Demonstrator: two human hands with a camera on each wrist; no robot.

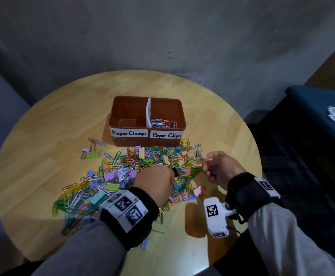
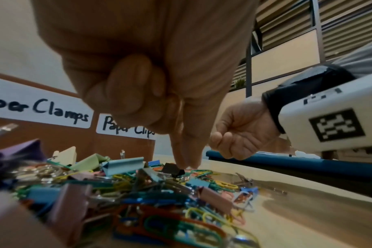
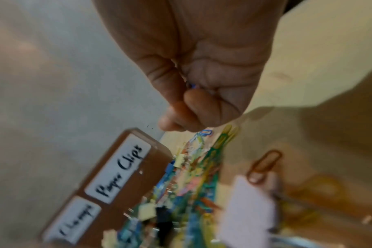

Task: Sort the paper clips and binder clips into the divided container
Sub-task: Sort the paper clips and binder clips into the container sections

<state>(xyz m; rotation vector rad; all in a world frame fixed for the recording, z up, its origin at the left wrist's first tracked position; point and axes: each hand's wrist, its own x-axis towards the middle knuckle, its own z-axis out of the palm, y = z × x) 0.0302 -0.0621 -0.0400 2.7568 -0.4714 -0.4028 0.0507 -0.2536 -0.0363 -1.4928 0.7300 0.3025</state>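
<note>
Two hands work over the heap. The left hand [image 1: 154,183] reaches down with thumb and forefinger extended, the other fingers curled; its fingertips [image 2: 186,161] come together right at a small black binder clip [image 2: 172,169], touching or just short of it, I cannot tell which, and the clip is not yet lifted. That clip sits directly below and just ahead of the fingertips, near the middle of the pile [image 1: 134,172], so I judge the coming move to be a short pinch downward. The right hand [image 1: 220,168] hovers above the pile's right side, fist closed on a few paper clips [image 3: 192,85]; a blue one shows between the fingers.

Beyond both hands, toward the table's [image 1: 43,136] far edge, stands the brown divided container [image 1: 121,118]. Its "Paper Clamps" compartment [image 1: 129,116] lies straight ahead of the left hand and looks nearly empty; the "Paper Clips" compartment [image 1: 163,123] lies ahead and left of the right hand and already holds clips.
</note>
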